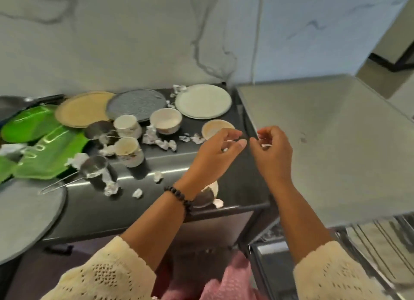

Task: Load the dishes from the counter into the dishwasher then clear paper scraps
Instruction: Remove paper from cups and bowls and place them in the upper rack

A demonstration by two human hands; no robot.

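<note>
Dishes crowd the dark steel counter: a white plate, a grey plate, a tan plate, a white bowl, a tan bowl, two pale cups and two steel cups. Crumpled paper scraps lie among them. My left hand and my right hand hover close together above the counter's right end, fingers loosely curled, with nothing clearly held. A bowl is partly hidden under my left wrist.
Green leaf-shaped plates and a large grey plate fill the left side. A raised steel surface stands to the right, with a wire rack below it. More scraps sit near the front edge.
</note>
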